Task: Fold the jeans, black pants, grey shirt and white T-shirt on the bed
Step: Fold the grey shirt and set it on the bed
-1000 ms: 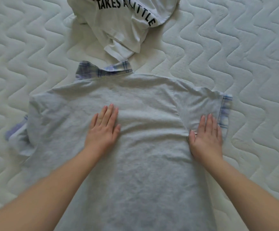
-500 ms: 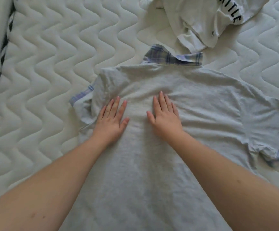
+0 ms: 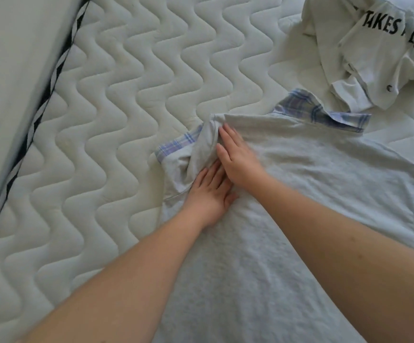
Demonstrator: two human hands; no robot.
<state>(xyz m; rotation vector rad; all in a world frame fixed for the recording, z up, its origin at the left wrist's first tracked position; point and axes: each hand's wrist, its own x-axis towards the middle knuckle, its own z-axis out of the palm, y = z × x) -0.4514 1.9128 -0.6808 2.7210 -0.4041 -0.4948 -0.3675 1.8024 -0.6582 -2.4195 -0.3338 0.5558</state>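
Both hands slid to grey shirt (image 3: 312,174) left sleeve (image 3: 191,154).

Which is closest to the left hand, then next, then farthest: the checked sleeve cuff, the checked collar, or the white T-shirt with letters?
From the left hand, in the head view:
1. Checked sleeve cuff: just beyond the hand, on the bunched sleeve of the grey shirt.
2. Checked collar: farther up, toward the right.
3. White T-shirt: farthest, crumpled at the top right, beyond the collar.

White wave-quilted mattress (image 3: 131,100), black-and-white striped edging (image 3: 40,112), pale surface (image 3: 15,58) beyond, soft light.
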